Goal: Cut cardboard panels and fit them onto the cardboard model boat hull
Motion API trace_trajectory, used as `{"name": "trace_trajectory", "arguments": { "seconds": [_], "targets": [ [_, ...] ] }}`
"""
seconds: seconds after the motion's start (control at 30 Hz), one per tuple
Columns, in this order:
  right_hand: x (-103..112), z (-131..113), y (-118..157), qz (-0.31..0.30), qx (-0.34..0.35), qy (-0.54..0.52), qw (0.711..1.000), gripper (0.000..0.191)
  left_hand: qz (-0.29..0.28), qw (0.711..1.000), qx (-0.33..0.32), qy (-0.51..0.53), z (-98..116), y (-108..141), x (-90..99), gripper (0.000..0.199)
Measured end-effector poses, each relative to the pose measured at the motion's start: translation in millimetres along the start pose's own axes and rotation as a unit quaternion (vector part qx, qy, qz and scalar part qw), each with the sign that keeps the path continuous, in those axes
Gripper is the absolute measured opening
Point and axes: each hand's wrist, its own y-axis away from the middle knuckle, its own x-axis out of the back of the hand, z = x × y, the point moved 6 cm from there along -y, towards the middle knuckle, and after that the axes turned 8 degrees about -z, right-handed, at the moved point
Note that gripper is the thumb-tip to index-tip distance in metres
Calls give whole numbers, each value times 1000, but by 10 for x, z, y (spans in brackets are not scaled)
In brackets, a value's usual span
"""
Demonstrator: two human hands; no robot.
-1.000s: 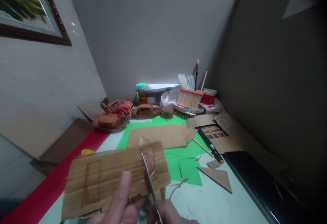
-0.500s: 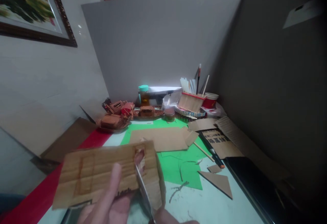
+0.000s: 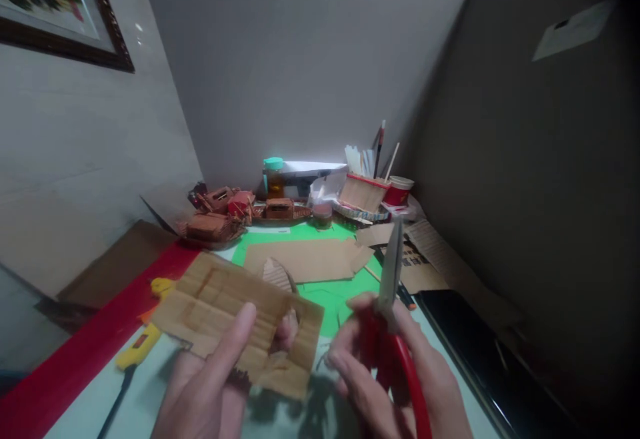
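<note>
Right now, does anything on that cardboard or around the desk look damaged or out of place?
The cardboard piece in the left hand has a ragged hole near its right end; a finger shows through it. The right hand holds red-handled scissors pointing up. Cardboard offcuts lie scattered on the green sheet.

Two bare hands enter from the lower edge of the frame: the left hand [image 3: 210,385] and the right hand [image 3: 395,385]. No gloves, rings or watch show on them. Neither sleeve nor cuff is visible where the wrists leave the picture.
</note>
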Motion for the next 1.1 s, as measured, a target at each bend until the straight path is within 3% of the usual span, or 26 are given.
{"name": "trace_trajectory", "arguments": {
  "seconds": [0.1, 0.3, 0.5, 0.67, 0.8, 0.93, 1.1],
  "targets": [
    [46, -49, -65, 9, -11, 0, 1000, 35, -2, 1000, -6, -17, -10, 46, -89, 96],
    [-33, -82, -114, -54, -116, -132, 983, 45, 6, 999, 13, -41, -43, 86, -138, 69],
    [-152, -8, -85, -131, -192, -245, 941, 56, -60, 993, 42, -96, -89, 79, -139, 99],
    [-206, 73, -74, -161, -191, -275, 928, 47, -105, 984, 92, -108, -140, 92, -146, 104],
    [-197, 83, -107, -116, -226, -234, 939, 49, -119, 984, 74, -112, -118, 107, -180, 109],
    [-184, 34, -138, -112, -186, -215, 952, 43, -106, 984, 70, -121, -117, 124, -185, 108],
    [-163, 116, -118, -119, -161, -198, 960, 47, -112, 980, 129, -102, -177, 124, -163, 107]
  ]
}}
